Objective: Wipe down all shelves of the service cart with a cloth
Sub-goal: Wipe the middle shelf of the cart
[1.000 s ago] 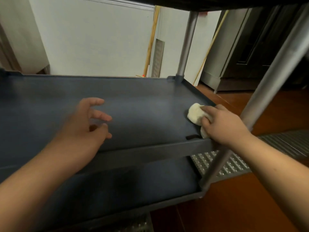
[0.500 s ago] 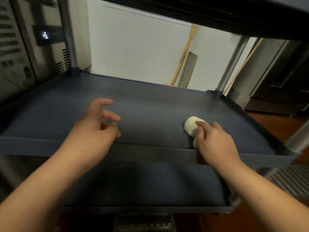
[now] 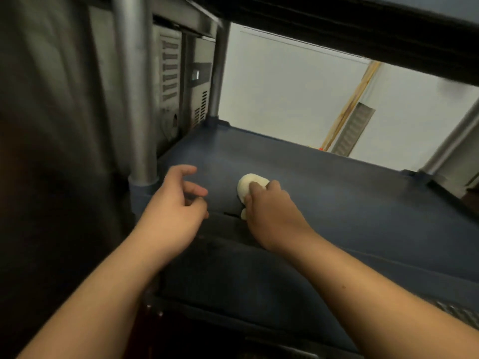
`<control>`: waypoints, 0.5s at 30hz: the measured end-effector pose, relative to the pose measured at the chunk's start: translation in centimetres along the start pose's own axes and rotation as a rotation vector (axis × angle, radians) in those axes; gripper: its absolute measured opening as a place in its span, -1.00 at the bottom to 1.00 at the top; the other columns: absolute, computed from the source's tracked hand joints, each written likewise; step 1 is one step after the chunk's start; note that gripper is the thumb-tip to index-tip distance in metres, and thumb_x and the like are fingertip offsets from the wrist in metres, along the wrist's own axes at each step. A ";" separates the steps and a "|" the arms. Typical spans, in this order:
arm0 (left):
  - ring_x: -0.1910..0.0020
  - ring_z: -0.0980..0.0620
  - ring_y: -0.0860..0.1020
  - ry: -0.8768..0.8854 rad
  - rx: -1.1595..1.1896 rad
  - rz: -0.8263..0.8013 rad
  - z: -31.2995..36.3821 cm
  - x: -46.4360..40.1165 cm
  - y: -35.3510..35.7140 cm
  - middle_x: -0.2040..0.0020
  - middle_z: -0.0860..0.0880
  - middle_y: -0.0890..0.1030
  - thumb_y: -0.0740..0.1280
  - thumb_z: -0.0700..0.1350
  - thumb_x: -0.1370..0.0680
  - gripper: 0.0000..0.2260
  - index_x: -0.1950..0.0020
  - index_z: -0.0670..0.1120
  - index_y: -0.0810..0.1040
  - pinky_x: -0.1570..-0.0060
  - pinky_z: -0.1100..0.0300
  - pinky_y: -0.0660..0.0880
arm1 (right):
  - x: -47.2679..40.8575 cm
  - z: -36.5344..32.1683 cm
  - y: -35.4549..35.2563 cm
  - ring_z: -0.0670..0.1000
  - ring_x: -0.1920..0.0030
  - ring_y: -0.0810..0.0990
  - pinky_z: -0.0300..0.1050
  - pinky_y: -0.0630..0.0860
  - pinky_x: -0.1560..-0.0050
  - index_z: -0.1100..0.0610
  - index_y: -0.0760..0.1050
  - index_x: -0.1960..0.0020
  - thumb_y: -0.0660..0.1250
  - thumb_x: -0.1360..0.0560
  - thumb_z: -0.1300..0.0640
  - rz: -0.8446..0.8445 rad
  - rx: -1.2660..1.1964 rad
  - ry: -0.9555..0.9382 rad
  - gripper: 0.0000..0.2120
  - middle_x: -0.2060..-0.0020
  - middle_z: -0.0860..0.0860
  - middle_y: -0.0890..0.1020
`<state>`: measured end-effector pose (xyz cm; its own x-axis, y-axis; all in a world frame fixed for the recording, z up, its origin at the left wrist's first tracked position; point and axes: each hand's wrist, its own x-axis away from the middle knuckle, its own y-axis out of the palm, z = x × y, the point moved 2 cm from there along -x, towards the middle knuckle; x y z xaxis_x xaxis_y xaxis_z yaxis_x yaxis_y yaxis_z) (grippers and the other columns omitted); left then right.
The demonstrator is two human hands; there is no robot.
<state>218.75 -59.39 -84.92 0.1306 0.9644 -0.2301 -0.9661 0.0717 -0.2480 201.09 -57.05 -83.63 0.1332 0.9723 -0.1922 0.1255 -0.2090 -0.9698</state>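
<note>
A person's right hand point(image 3: 269, 211) grips a balled white cloth point(image 3: 250, 186), fingers curled over it, pressing it onto the dark blue middle shelf point(image 3: 350, 203) of a service cart — likely bunched to scrub harder. The cloth pokes out just beyond the fingertips. The left hand point(image 3: 173, 211) hovers beside it, empty, fingers loosely curled, near a metal post point(image 3: 134, 99).
</note>
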 end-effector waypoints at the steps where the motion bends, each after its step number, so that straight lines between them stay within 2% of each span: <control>1: 0.27 0.09 0.65 -0.011 0.001 0.016 -0.3 0.0 -1.0 0.04 0.07 0.58 0.27 -0.27 -0.51 -0.59 -0.21 0.15 0.30 0.21 0.05 0.56 | -0.7 -1.7 0.3 0.30 -0.17 0.44 0.10 0.44 -0.06 0.17 0.38 -0.27 0.12 -0.66 0.01 -0.005 -0.019 -0.037 -0.71 -0.19 0.23 0.40; 4: 0.26 0.07 0.64 -0.036 0.018 0.081 -1.2 0.1 -3.7 0.04 0.06 0.59 0.26 -0.29 -0.50 -0.59 -0.23 0.10 0.34 0.21 0.14 0.52 | -2.4 -6.3 1.2 0.29 -0.13 0.46 0.10 0.43 -0.06 0.19 0.41 -0.22 0.10 -0.66 0.01 -0.005 -0.037 -0.156 -0.71 -0.16 0.24 0.43; 9: 0.19 0.03 0.63 -0.067 -0.013 0.212 -2.1 1.5 -6.9 0.13 0.14 0.61 0.25 -0.21 -0.38 -0.59 -0.12 0.20 0.38 0.02 -0.08 0.57 | -5.3 -12.4 2.5 0.29 -0.11 0.48 0.16 0.47 -0.13 0.23 0.44 -0.27 0.07 -0.69 0.07 -0.070 -0.065 -0.349 -0.69 -0.15 0.26 0.47; 12: 0.21 -0.01 0.63 -0.075 0.010 0.243 -2.0 1.9 -7.4 0.13 0.10 0.61 0.21 -0.15 -0.31 -0.60 -0.07 0.23 0.37 0.02 -0.13 0.57 | -6.4 -12.6 3.0 0.26 -0.12 0.49 0.15 0.46 -0.18 0.18 0.43 -0.35 0.06 -0.68 0.08 -0.126 -0.151 -0.351 -0.66 -0.17 0.23 0.45; 15: 0.20 0.00 0.63 -0.067 -0.016 0.214 -1.4 2.7 -6.9 0.12 0.08 0.61 0.24 -0.18 -0.34 -0.60 -0.08 0.23 0.37 0.00 -0.12 0.57 | -6.3 -11.0 2.8 0.27 -0.11 0.50 0.04 0.42 -0.19 0.17 0.45 -0.37 0.11 -0.66 0.11 -0.082 -0.228 -0.369 -0.66 -0.11 0.24 0.47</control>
<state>226.11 -57.64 -85.15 -0.0925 0.9719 -0.2163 -0.9664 -0.1399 -0.2156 211.42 -64.86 -83.44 -0.2409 0.9504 -0.1966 0.3401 -0.1071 -0.9343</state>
